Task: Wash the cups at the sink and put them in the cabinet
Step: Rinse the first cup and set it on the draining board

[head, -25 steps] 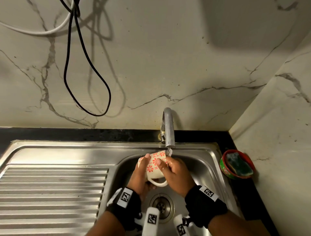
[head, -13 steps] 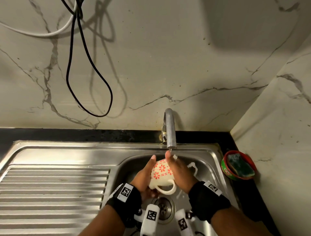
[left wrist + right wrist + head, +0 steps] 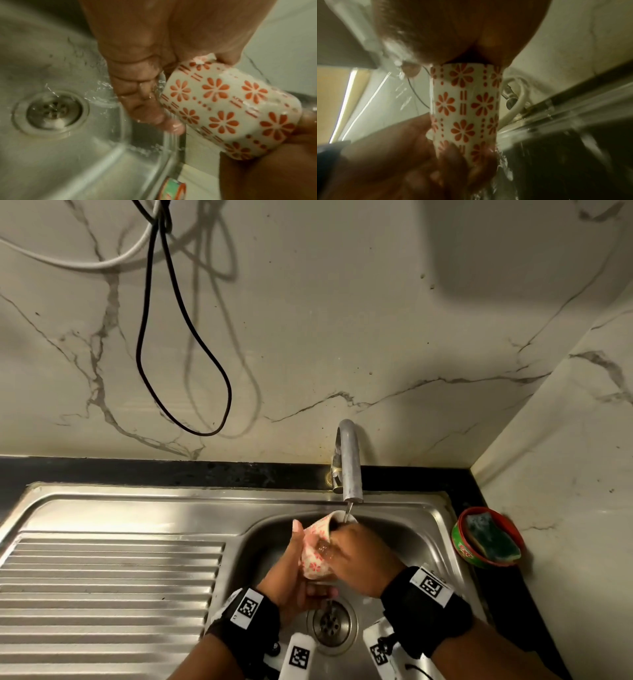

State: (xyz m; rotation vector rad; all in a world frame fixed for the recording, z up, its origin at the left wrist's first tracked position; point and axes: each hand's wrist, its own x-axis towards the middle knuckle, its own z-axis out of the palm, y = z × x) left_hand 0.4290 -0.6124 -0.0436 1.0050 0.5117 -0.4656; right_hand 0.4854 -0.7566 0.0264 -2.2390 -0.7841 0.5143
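A white cup with red flowers (image 3: 315, 547) is tilted over the sink basin (image 3: 404, 529), mouth up under the tap (image 3: 350, 460). A thin stream of water (image 3: 347, 512) runs into it. My left hand (image 3: 289, 571) grips the cup's base from the left, its fingers (image 3: 137, 94) curled under it. My right hand (image 3: 356, 553) holds the rim end, fingers over the mouth. The left wrist view shows the cup (image 3: 223, 108) wet, with water dripping off it. In the right wrist view the cup (image 3: 465, 108) shows its handle (image 3: 520, 97) to the right.
The drain (image 3: 331, 625) lies below the hands. A ribbed drainboard (image 3: 102, 594) spreads to the left. A red and green bowl with a sponge (image 3: 488, 539) sits on the counter at the right, against the marble wall. Black and white cables (image 3: 178, 344) hang on the back wall.
The cup has turned from lying sideways with its handle toward me to mouth up under the tap. Both hands shifted their hold round it, and water now runs into it.
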